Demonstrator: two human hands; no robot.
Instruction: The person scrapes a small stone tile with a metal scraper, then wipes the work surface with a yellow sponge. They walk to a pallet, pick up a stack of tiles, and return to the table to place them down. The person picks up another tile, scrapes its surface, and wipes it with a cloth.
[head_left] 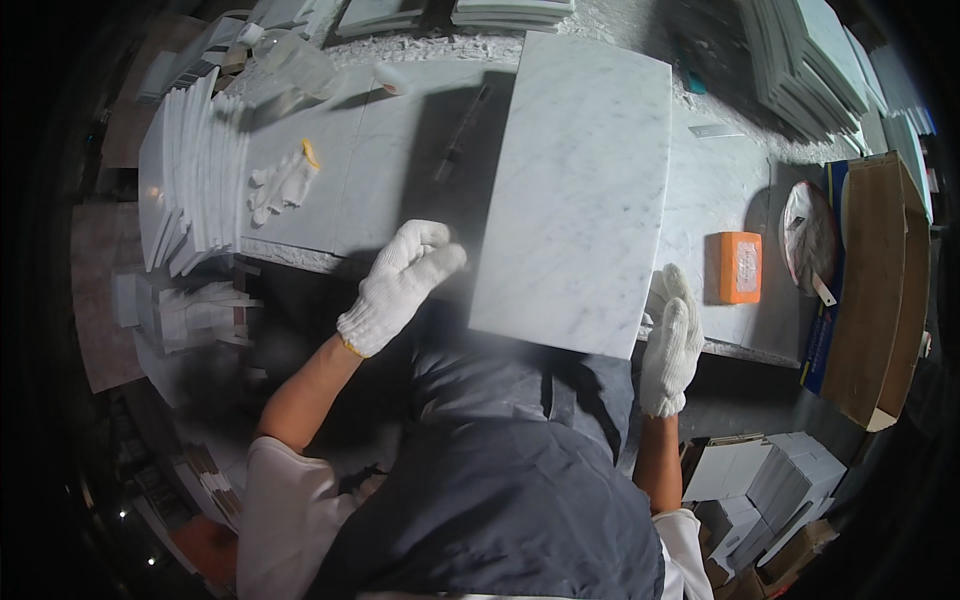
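A large rectangular marble tile (580, 190), white with grey veins, is in front of me. Its near end reaches past the bench's front edge over my lap, and it casts a dark shadow to its left. My left hand (403, 287), in a white knitted glove, is just left of the tile with a small gap between; its fingers are apart and hold nothing. Along the tile's lower right edge is my right hand (674, 350), gloved the same way, with fingers stretched out. Whether it touches the edge I cannot tell.
The pale, dusty bench (375, 130) holds an orange block (740, 267), a spare glove (285, 185), a clear bottle (296, 62) and a round disc (807, 237). Tile stacks stand left (195, 175) and far right (800, 65). A cardboard box (875, 290) stands at the right edge.
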